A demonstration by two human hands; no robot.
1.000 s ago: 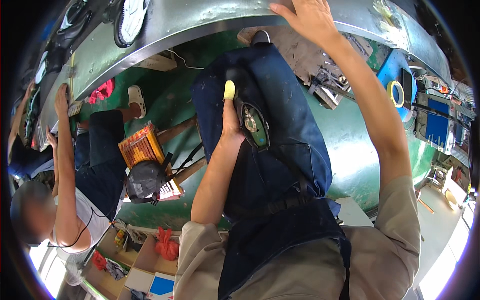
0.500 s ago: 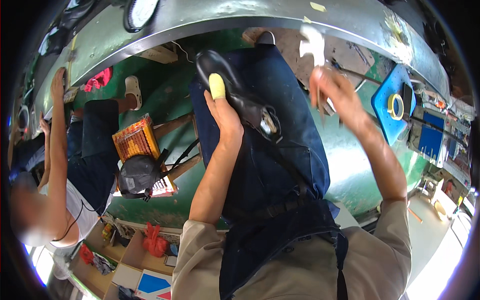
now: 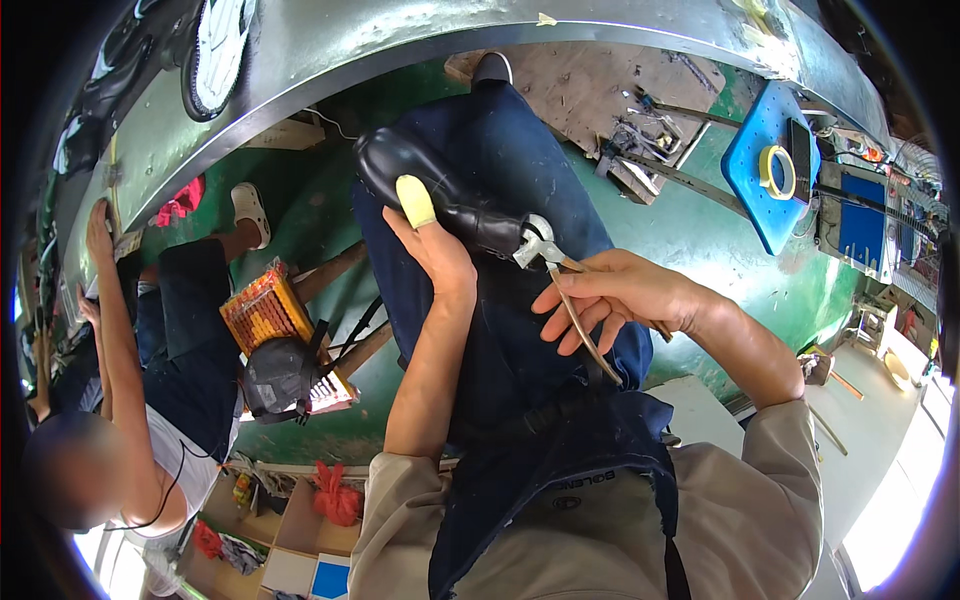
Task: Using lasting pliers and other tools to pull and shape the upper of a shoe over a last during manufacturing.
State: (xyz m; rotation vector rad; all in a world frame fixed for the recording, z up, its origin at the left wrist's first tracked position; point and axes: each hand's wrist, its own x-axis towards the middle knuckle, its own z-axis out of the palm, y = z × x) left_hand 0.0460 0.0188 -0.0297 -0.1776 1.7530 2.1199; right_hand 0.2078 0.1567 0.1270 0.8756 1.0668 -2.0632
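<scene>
A black leather shoe [image 3: 395,165] lies across my lap, on the dark blue apron [image 3: 560,150], with its rounded toe to the far left. My left hand [image 3: 440,255] grips it from the near side, and a yellow finger cover [image 3: 415,200] on the thumb presses against the upper. At the shoe's heel end is the metal head of a pair of pincers [image 3: 538,243]. Its long handles are spread apart, and my right hand [image 3: 625,290] is around them with the fingers between. Whether the jaws bite on the shoe, I cannot tell.
A metal bench [image 3: 400,60] curves across the far side, bearing a white-soled shoe [image 3: 220,50]. At right, a blue perforated stool [image 3: 750,160] carries a roll of tape [image 3: 777,172]. Tools lie on a wooden board [image 3: 590,90]. Another person [image 3: 165,440] sits at left beside a beaded seat [image 3: 265,310].
My right hand has come down and left with the pincers, from near the bench to the shoe's heel end. The shoe, in my left hand, is turned slightly and lies a little further left.
</scene>
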